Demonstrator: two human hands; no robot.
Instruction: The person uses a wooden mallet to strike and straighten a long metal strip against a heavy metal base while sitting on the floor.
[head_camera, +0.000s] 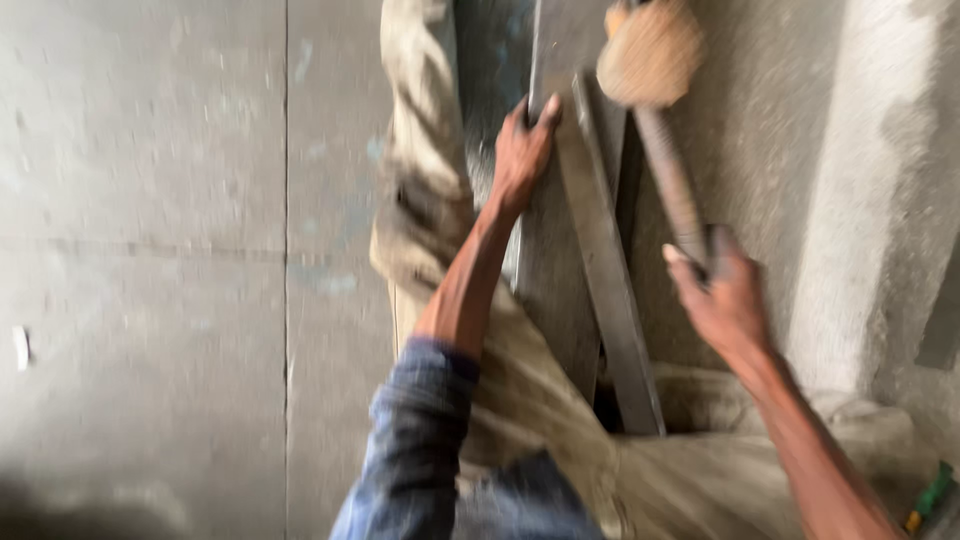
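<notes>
While everything's a bit motion-blurred, here's what I can make out standing next to this person:

Left hand: the left hand (522, 150) is pressed on a long flat metal bar (600, 250), fingers curled over its left edge near the far end, pinning it down.

Right hand: the right hand (722, 300) is closed around the handle of a mallet (655, 90), gripping low on the shaft, thumb sticking out to the left.

Mallet: rounded tan head sits at the far end, up above and just right of the bar's far tip. Can't tell if the head is touching the metal, too blurry.

Metal bar: grey, angled strip running from near-centre out to the far side, lying across another flat grey plate (545, 270) under it. It sits between the two hands.

Clothing: dusty beige trousers (425, 180) run along the left of the bar, and a blue denim sleeve (415, 440) covers the left forearm at the near edge.

Floor: grey concrete slabs (150, 200) with seams on the left.

Wall: rough plastered ridge (850, 200) on the right.
</notes>
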